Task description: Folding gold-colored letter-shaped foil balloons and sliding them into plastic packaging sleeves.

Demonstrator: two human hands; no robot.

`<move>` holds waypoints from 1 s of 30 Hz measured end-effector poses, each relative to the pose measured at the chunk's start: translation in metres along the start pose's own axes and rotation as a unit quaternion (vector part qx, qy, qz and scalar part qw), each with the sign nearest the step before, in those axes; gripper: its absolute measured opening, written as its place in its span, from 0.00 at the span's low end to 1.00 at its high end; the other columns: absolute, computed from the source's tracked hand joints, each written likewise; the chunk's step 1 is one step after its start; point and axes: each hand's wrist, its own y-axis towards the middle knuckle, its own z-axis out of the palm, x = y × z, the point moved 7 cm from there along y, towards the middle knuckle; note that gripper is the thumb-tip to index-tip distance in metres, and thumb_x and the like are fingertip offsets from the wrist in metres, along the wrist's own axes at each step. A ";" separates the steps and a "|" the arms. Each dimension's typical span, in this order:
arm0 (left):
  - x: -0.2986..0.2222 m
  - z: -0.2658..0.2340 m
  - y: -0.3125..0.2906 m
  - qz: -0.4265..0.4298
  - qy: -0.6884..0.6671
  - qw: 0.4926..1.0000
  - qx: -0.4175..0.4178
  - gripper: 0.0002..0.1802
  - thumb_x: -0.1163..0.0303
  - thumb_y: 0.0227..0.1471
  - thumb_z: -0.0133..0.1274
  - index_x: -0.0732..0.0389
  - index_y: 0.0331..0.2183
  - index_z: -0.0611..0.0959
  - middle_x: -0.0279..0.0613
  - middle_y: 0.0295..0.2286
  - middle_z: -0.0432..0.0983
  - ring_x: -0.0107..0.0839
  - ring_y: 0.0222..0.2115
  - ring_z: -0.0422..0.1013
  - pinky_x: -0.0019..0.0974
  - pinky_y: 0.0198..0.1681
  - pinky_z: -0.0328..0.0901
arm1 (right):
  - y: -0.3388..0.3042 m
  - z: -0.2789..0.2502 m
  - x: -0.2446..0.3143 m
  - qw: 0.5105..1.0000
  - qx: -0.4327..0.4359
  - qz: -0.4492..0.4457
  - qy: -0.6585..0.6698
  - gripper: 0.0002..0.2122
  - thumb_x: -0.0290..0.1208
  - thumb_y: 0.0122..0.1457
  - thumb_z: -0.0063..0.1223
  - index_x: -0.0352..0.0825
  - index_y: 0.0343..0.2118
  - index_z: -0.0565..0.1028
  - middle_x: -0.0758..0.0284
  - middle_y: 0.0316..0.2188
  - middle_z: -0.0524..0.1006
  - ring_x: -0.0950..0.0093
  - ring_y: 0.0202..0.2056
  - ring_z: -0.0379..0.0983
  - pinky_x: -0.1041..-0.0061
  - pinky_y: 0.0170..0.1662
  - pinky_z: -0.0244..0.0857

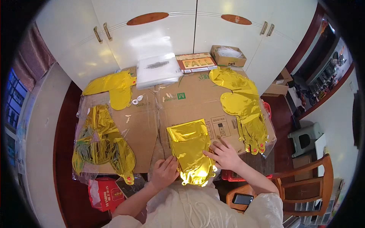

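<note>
Here, fingers flank creased, glossy gold foil, straight-edged on top.

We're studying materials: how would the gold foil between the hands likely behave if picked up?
The gold foil would probably flop or bend, since its surface is creased and rippled. It is likely light for its size, as it looks like thin, flattened sheet. It may also slide easily, given its smooth, mirror-like shine.

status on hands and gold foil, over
Left hand and right hand at opposite sides of gold foil. It lies over cardboard. No obstruction seen.
</note>
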 end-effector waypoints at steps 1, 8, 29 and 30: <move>-0.003 -0.003 0.003 -0.001 0.011 1.000 -0.003 0.23 0.62 0.44 0.60 0.55 0.45 0.80 0.40 0.39 0.79 0.33 0.44 0.74 0.41 0.45 0.61 | 0.000 -0.001 0.001 1.000 -0.002 0.000 0.002 0.36 0.38 0.38 0.63 0.52 0.58 0.69 0.66 0.44 0.69 0.68 0.54 0.64 0.53 0.65 0.48; -0.007 -0.014 0.007 0.024 0.019 0.999 -0.013 0.15 0.69 0.48 0.54 0.55 0.40 0.83 0.36 0.36 0.78 0.31 0.41 0.74 0.40 0.42 0.61 | -0.001 -0.006 -0.001 0.997 -0.030 0.010 0.066 0.28 0.32 0.41 0.61 0.52 0.51 0.75 0.68 0.41 0.70 0.67 0.52 0.65 0.55 0.65 0.51; 0.049 0.019 0.022 -0.368 -0.239 0.891 0.115 0.15 0.64 0.52 0.58 0.69 0.32 0.81 0.51 0.26 0.76 0.45 0.28 0.73 0.42 0.29 0.65 | 0.021 0.034 -0.040 0.904 -0.086 0.246 0.339 0.11 0.36 0.57 0.57 0.33 0.26 0.75 0.61 0.21 0.71 0.59 0.29 0.68 0.62 0.37 0.62; 0.049 0.020 0.022 -0.379 -0.243 0.888 0.091 0.15 0.64 0.52 0.58 0.68 0.33 0.80 0.51 0.25 0.76 0.46 0.28 0.73 0.44 0.30 0.65 | 0.022 0.036 -0.041 0.905 -0.069 0.259 0.330 0.11 0.36 0.56 0.58 0.32 0.26 0.75 0.61 0.21 0.72 0.59 0.29 0.69 0.62 0.36 0.63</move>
